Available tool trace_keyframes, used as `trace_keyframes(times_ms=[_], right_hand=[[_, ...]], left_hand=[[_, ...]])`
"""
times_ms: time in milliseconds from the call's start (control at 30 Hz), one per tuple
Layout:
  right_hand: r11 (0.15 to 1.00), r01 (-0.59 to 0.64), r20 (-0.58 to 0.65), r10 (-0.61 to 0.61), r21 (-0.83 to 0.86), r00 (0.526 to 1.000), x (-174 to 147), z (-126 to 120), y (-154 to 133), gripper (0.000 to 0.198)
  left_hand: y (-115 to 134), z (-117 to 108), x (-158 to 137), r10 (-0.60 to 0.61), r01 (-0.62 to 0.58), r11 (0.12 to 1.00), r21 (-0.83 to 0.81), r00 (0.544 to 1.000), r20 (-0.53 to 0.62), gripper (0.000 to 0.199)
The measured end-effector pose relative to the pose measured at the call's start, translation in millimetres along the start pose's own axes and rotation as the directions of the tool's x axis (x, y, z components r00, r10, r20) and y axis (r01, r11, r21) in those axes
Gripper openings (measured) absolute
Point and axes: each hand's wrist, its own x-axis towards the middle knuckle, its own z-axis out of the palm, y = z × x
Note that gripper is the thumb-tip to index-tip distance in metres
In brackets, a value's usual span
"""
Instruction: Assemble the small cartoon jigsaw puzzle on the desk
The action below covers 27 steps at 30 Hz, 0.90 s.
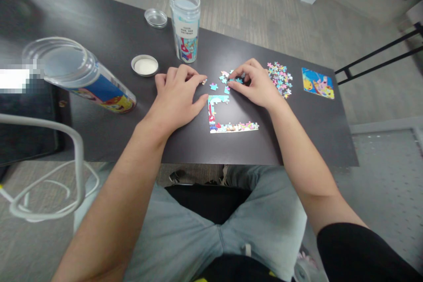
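Observation:
A partly joined jigsaw border (212,116) lies on the dark table, with a left side, a long bottom row and a short top row. My left hand (178,97) rests to its left, fingers spread, the index fingertip touching a small puzzle piece (204,82). Above the border, my right hand (253,80) reaches into a small group of loose pieces (224,78). Its thumb and index finger pinch around a piece, partly hidden by the fingers. One blue piece (213,87) lies apart between the hands.
A pile of puzzle pieces (280,78) and a picture card (317,83) lie to the right. Two clear-topped canisters (112,86) (187,31) stand left and behind, near two round lids (145,65) (156,18). A white cable (77,158) hangs at the table's left front.

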Motion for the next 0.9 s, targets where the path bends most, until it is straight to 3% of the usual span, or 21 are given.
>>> trace_keyframes(times_ms=[267,400,567,900], right_hand=[[1.000,0.020,-0.006,-0.020,-0.019,1.000,0,-9,23,0.026],[0.999,-0.002,-0.083,-0.002,-0.051,0.997,1,2,8,0.029],[0.998,0.005,-0.071,-0.010,-0.070,0.997,2,10,-3,0.033],[0.998,-0.053,-0.115,0.055,0.022,0.992,16,16,36,0.024]], left_hand=[[-2,0,-3,0.006,-0.006,1.000,-0.008,1.000,-0.011,0.048],[2,-2,-2,-0.013,0.013,1.000,-0.003,1.000,0.018,0.052],[4,-4,-2,-0.025,0.025,1.000,0.002,0.999,0.031,0.055],[1,-2,-2,-0.011,0.011,1.000,0.002,1.000,0.012,0.051]])
